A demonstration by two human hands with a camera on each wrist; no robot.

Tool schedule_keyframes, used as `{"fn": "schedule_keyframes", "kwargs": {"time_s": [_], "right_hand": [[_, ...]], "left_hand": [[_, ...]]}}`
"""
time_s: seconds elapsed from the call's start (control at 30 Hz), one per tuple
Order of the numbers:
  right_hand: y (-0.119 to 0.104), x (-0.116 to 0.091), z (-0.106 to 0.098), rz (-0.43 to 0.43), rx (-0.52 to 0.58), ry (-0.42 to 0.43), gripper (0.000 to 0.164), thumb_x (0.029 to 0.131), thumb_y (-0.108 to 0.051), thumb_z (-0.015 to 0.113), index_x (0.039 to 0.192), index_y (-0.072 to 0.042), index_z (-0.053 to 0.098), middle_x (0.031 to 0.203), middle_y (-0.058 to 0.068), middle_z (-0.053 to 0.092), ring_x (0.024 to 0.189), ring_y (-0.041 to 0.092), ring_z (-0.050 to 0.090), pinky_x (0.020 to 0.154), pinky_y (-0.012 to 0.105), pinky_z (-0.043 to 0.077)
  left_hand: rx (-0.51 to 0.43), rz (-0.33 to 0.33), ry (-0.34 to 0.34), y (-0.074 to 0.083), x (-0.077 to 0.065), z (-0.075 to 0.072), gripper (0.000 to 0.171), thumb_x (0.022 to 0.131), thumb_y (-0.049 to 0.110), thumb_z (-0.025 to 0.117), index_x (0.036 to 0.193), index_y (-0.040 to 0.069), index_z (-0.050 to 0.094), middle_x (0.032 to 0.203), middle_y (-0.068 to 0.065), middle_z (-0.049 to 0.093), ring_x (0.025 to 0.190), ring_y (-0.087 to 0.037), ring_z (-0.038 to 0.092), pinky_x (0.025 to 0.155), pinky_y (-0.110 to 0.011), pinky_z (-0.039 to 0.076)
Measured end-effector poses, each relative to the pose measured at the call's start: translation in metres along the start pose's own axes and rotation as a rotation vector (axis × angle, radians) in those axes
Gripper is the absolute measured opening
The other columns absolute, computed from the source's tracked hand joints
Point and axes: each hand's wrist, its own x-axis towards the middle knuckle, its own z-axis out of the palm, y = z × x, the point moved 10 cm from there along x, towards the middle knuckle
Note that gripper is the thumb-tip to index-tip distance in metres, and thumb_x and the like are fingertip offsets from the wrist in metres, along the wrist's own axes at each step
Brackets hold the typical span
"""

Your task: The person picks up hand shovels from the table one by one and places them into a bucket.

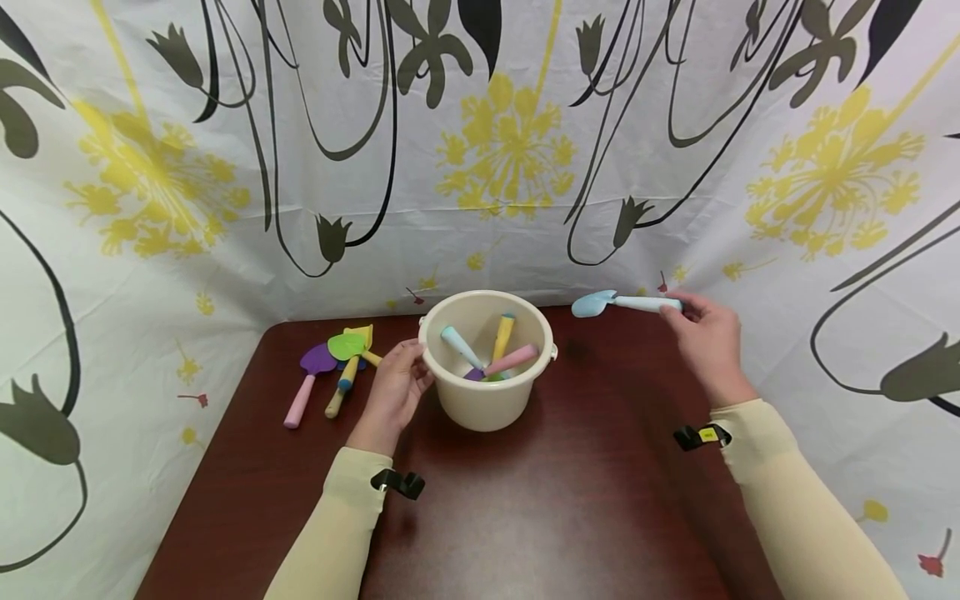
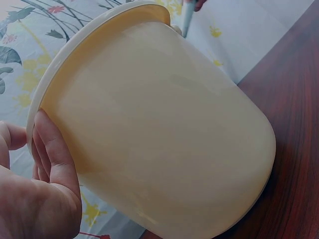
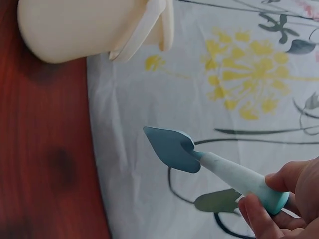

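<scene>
While a pile of toy shovels (image 1: 348, 372) lies on the bench (image 1: 555, 517) left of the bucket (image 1: 480, 404), the left hand (image 1: 393, 387) has its fingers (image 2: 57, 149) pinching that bucket's left rim (image 2: 75, 42). Inside the bucket lean tools (image 1: 512, 359) with blue, yellow and pink handles. Right of the bucket, the right hand (image 1: 705, 337) grasps a light-blue trowel (image 1: 630, 303) by its handle end, raised, blade towards the bucket.

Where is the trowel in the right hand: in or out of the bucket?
Out. The right hand grips the trowel by its handle, and the head view shows a gap between blade and bucket.
</scene>
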Motion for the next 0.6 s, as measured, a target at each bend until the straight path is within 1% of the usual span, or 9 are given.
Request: {"fn": "schedule_keyframes", "kwargs": {"time_s": [0.03,0.1,0.2,0.27,0.33,0.43,0.53,0.6], "right_hand": [[-0.004,0.000,0.000,-0.006,0.008,0.003,0.034,0.104,-0.027,0.078,0.130,-0.006,0.081,0.103,-0.010,0.077,0.082,0.001,0.063,0.061,0.014,0.045],[-0.013,-0.001,-0.001,-0.020,0.025,0.006,0.033,0.104,-0.027,0.079,0.129,-0.006,0.082,0.108,-0.006,0.079,0.085,-0.001,0.064,0.065,0.013,0.047],[-0.026,-0.002,-0.001,-0.044,0.031,0.004,0.033,0.104,-0.027,0.079,0.130,-0.007,0.082,0.119,0.004,0.080,0.089,-0.005,0.066,0.070,0.011,0.048],[-0.034,-0.003,-0.001,-0.064,0.032,0.000,0.032,0.104,-0.027,0.079,0.130,-0.008,0.082,0.124,0.012,0.078,0.089,-0.006,0.066,0.070,0.011,0.048],[-0.043,-0.005,-0.001,-0.085,0.029,-0.001,0.031,0.105,-0.027,0.078,0.130,-0.009,0.082,0.126,0.014,0.077,0.088,-0.006,0.065,0.069,0.011,0.047],[-0.057,-0.006,-0.001,-0.114,0.049,-0.002,0.030,0.104,-0.024,0.079,0.129,-0.009,0.082,0.123,0.012,0.077,0.087,-0.005,0.065,0.069,0.012,0.047],[-0.071,-0.009,0.001,-0.141,0.083,-0.006,0.029,0.103,-0.020,0.081,0.128,-0.006,0.082,0.115,0.003,0.077,0.084,-0.002,0.064,0.068,0.012,0.047],[-0.079,-0.010,0.003,-0.159,0.100,-0.014,0.029,0.102,-0.018,0.081,0.127,-0.004,0.082,0.108,-0.002,0.076,0.081,-0.001,0.063,0.066,0.012,0.047]], "left_hand": [[-0.001,0.001,0.000,0.000,0.000,0.000,0.037,0.113,0.019,0.062,0.142,-0.003,0.059,0.108,-0.008,0.067,0.091,-0.016,0.061,0.081,-0.023,0.059],[-0.001,0.002,-0.001,0.000,0.000,0.000,0.037,0.112,0.019,0.062,0.142,-0.003,0.059,0.108,-0.008,0.066,0.090,-0.016,0.061,0.080,-0.023,0.059],[0.000,0.002,-0.002,0.000,0.000,0.000,0.037,0.112,0.019,0.062,0.142,-0.003,0.058,0.106,-0.006,0.066,0.090,-0.015,0.061,0.080,-0.022,0.059],[-0.001,0.003,-0.004,0.000,0.000,0.000,0.037,0.112,0.019,0.062,0.142,-0.004,0.058,0.106,-0.007,0.066,0.089,-0.016,0.061,0.080,-0.022,0.059],[-0.001,0.003,-0.005,0.001,0.000,0.000,0.037,0.112,0.019,0.062,0.142,-0.003,0.058,0.107,-0.008,0.066,0.090,-0.016,0.061,0.080,-0.023,0.059],[-0.005,0.003,-0.004,0.001,0.000,0.000,0.037,0.112,0.019,0.063,0.141,-0.004,0.058,0.111,-0.012,0.066,0.090,-0.016,0.061,0.080,-0.023,0.059],[-0.009,0.002,0.001,0.001,0.000,0.000,0.036,0.112,0.019,0.063,0.140,-0.004,0.059,0.114,-0.015,0.066,0.089,-0.016,0.061,0.079,-0.023,0.059],[-0.008,0.003,0.003,0.001,0.000,0.000,0.036,0.112,0.019,0.063,0.139,-0.004,0.059,0.112,-0.013,0.067,0.089,-0.016,0.061,0.079,-0.023,0.059]]}}
